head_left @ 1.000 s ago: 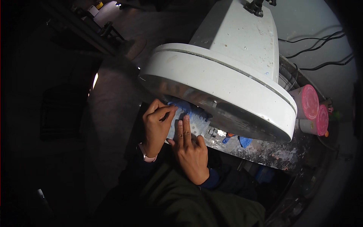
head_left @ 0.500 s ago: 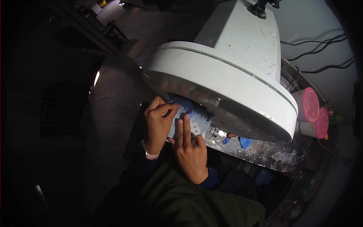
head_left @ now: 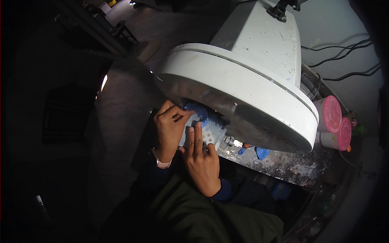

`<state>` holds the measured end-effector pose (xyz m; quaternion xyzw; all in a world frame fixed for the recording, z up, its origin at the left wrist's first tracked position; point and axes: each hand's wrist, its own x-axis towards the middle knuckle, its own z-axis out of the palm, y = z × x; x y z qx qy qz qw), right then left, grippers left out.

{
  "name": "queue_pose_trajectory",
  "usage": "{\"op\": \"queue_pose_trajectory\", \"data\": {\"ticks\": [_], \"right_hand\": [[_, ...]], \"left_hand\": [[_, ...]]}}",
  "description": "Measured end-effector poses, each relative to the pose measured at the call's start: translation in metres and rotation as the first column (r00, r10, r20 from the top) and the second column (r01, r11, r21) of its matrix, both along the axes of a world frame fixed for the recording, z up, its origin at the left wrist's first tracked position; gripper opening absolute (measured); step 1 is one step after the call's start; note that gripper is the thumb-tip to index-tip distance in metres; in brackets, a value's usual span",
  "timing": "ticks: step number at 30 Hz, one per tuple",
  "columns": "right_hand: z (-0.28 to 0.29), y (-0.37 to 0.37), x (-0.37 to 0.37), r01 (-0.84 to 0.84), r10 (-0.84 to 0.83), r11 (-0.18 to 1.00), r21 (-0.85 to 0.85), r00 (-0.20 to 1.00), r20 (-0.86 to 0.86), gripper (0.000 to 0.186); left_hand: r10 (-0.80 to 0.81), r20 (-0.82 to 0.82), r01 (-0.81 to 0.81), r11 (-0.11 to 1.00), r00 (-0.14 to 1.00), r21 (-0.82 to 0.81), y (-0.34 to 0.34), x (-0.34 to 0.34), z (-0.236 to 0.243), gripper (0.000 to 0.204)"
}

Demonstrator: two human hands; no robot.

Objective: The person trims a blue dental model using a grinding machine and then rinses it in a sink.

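Observation:
Under the tilted dark face of a large white machine (head_left: 243, 73) lies a pale metal plate (head_left: 213, 131) with dotted holes and dark blue smears. My left hand (head_left: 169, 131), with a pink band at the wrist, has its fingers bent and pinched on a rough blue piece (head_left: 198, 111) at the plate's upper left, beside the disc. My right hand (head_left: 201, 166) lies on the plate with two fingers stretched out toward the blue piece; its thumb is apart at the right side.
The speckled bench top (head_left: 296, 166) carries small blue lumps (head_left: 262, 153), an orange-and-blue tool (head_left: 243, 149) and a metal fitting (head_left: 227, 141). Two pink-lidded tubs (head_left: 332, 113) stand at the right, black cables (head_left: 348, 75) against the wall. A dark stand (head_left: 117, 30) is at upper left.
Both hands keep their places on the plate, with slight finger movement. My left hand has crept a little upward, and the view has shifted slightly.

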<state>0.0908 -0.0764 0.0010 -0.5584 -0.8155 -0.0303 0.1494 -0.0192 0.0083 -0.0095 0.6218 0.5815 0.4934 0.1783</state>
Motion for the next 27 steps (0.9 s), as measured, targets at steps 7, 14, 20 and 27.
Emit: {"op": "queue_pose_trajectory", "data": {"ticks": [7,14,20,27], "right_hand": [[0.005,0.001,-0.001,0.01,-0.011,1.0,0.016,1.0,0.025,0.054],[0.005,0.001,-0.003,0.003,-0.003,1.0,0.018,1.0,0.021,0.054],[0.012,0.002,-0.007,-0.021,0.019,1.0,0.013,0.995,0.103,0.043],[0.016,0.004,-0.007,-0.046,0.038,0.996,0.074,0.994,0.104,0.039]], "left_hand": [[-0.005,-0.013,0.005,1.0,1.0,0.019,0.002,0.001,0.002,0.022],[-0.002,-0.039,0.004,0.999,0.999,0.048,0.004,0.0,0.0,0.022],[0.008,-0.083,-0.002,0.997,0.997,0.072,0.004,0.001,0.003,0.027],[0.034,-0.107,-0.026,0.997,0.994,0.077,0.004,0.002,0.006,0.028]]}}
